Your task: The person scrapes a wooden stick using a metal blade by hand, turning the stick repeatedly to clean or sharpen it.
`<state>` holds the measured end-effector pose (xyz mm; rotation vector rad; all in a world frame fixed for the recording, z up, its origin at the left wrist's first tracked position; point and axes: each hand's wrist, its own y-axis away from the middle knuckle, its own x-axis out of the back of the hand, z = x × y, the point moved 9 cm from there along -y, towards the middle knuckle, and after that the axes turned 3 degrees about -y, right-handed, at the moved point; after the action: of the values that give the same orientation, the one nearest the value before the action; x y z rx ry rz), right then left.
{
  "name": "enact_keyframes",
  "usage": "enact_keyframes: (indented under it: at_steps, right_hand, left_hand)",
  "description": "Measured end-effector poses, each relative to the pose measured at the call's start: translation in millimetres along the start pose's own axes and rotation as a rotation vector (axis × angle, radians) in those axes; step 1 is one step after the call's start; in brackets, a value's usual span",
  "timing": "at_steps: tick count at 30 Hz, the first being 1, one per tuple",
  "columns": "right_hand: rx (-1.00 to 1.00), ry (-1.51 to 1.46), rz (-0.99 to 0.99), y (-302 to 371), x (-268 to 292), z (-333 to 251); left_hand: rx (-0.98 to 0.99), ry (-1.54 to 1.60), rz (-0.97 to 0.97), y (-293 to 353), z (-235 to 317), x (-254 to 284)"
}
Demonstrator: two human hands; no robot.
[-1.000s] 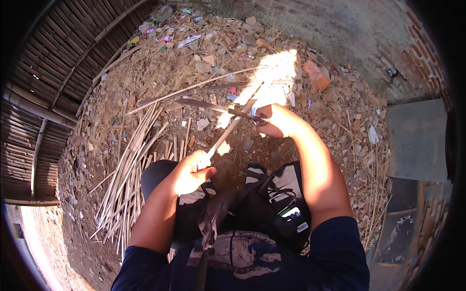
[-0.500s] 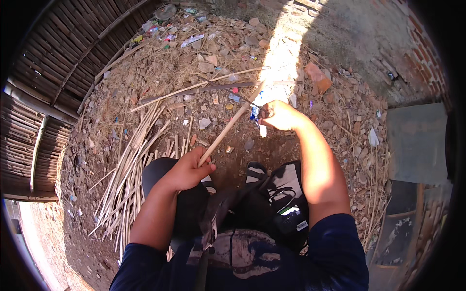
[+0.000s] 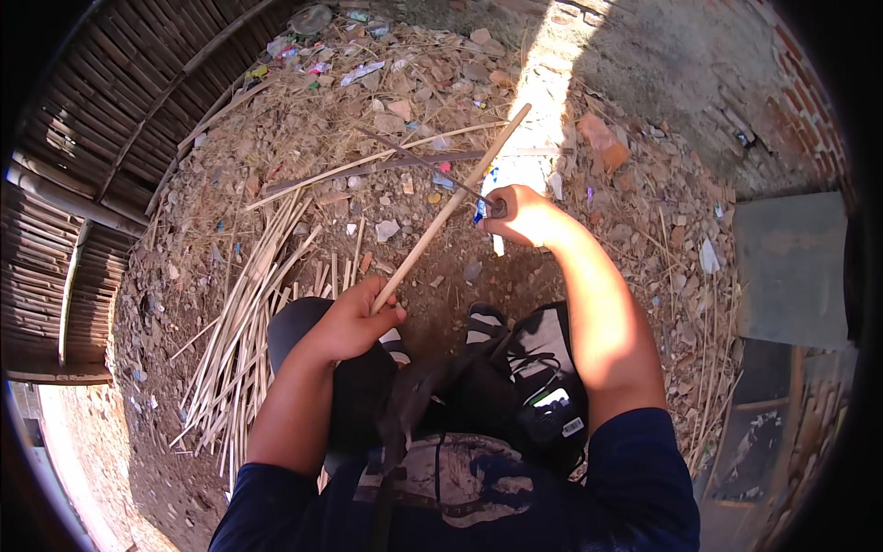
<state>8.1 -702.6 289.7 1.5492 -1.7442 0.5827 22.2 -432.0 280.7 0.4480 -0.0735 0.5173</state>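
My left hand [image 3: 354, 322] is closed around the near end of a pale bamboo stick [image 3: 446, 213], above my left knee. The stick slants away from me, up and to the right. In my right hand [image 3: 522, 215] is a knife [image 3: 418, 161], its handle in my fist. The long, thin dark blade points to the far left and crosses the stick near its middle. Whether the edge touches the stick I cannot tell. On the ground at my left lies a pile of similar split bamboo sticks [image 3: 244, 340].
A long dark strip [image 3: 368, 169] lies across the rubble ahead. Scraps and an orange brick piece [image 3: 602, 143] are scattered about. A bamboo-slat structure [image 3: 110, 110] stands at left, a wall [image 3: 681, 83] at far right. A black bag [image 3: 547, 368] rests by my right leg.
The stick's far end now shows farther up and to the right. My right hand with the knife has shifted slightly left; my left hand is nearly where it was.
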Motion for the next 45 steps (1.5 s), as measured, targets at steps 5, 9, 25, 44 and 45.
enact_keyframes:
  at_steps: [5,9,25,44,45]
  right_hand:
    - [-0.085,-0.020,-0.243,3.6,-13.2,12.4]
    - [-0.073,0.014,-0.144,-1.4,-6.1,12.1]
    - [0.059,0.087,-0.105,2.9,-14.7,-14.4]
    - [-0.105,-0.041,-0.072,-3.9,-1.0,18.4]
    - [-0.112,-0.026,-0.048,-0.9,0.6,12.4]
  left_hand:
    - [-0.053,-0.029,-0.006,-1.5,-6.9,-5.2]
    - [-0.025,-0.057,-0.002,-1.7,-2.1,-0.8]
    - [-0.035,0.020,-0.021,2.0,-0.8,-6.4]
    - [-0.083,-0.082,0.034,-2.5,3.4,0.2]
    - [-0.078,-0.065,0.027,-3.0,3.7,0.6]
